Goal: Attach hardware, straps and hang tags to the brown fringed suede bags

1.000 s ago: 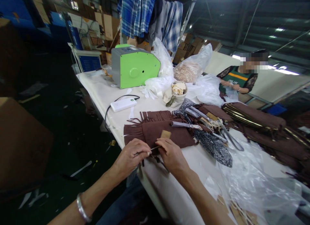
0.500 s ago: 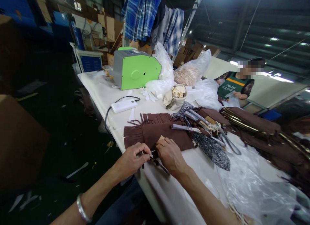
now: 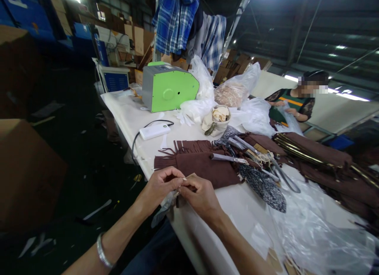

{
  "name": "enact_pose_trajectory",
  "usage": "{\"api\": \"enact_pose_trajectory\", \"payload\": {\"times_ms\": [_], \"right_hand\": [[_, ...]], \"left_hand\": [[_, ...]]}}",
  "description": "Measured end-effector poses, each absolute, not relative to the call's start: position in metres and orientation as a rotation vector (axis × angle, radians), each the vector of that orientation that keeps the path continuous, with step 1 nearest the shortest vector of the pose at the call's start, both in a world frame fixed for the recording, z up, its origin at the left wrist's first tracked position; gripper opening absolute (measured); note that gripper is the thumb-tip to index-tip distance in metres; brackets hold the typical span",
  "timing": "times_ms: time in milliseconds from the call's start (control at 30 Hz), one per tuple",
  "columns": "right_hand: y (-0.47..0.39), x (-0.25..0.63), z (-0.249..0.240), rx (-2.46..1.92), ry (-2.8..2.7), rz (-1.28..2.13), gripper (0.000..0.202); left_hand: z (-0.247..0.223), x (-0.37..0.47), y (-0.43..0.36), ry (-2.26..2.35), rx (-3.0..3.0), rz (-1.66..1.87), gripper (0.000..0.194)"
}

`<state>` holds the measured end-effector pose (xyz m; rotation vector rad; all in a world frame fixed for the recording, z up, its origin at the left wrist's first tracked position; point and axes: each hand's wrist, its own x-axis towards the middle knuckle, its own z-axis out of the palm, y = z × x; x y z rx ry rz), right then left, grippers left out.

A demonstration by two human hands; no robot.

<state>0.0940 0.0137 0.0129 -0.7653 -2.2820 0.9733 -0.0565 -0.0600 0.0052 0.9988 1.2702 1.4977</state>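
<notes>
My left hand (image 3: 162,186), with a silver bangle on its wrist, pinches something small and pale at the table's near edge. Fingertip to fingertip with it, my right hand (image 3: 201,194) is closed on a part too small to name. Just beyond both hands lies a dark brown fringed fabric piece (image 3: 204,166), its strips pointing left and away. A greyish wrapped piece (image 3: 166,206) hangs below my left fingers. Grey-wrapped straps (image 3: 226,158) rest on the brown fabric's right part, beside a black-and-white speckled cloth (image 3: 266,190).
A green and grey machine (image 3: 174,91), a white power bank (image 3: 154,131) and a cloth-lined pot (image 3: 220,119) stand farther back. Brown bags (image 3: 314,146) and clear plastic (image 3: 319,235) cover the right. Across the table, a person in a green apron (image 3: 293,103) handles plastic.
My hands have come closer together, and the right has moved left and down off the brown fabric. The greyish wrapped piece now shows below the left hand. The view has shifted slightly.
</notes>
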Motion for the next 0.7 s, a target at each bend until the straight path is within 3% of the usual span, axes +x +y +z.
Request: {"api": "enact_pose_trajectory", "payload": {"times_ms": [233,400,533,700], "right_hand": [[0.019,0.105,0.012,-0.905,-2.16,1.174,0.007],[0.02,0.105,0.016,-0.933,-2.09,1.28,0.008],[0.024,0.104,0.022,-0.943,-2.181,1.12,0.013],[0.034,0.103,0.032,-1.049,-2.157,1.059,0.011]], "left_hand": [[-0.015,-0.063,-0.061,1.189,0.798,1.504,0.045],[-0.015,-0.061,-0.064,1.125,0.804,1.509,0.038],[-0.011,-0.056,-0.063,1.015,0.8,1.471,0.03],[-0.01,-0.061,-0.06,1.089,1.007,1.298,0.039]]}}
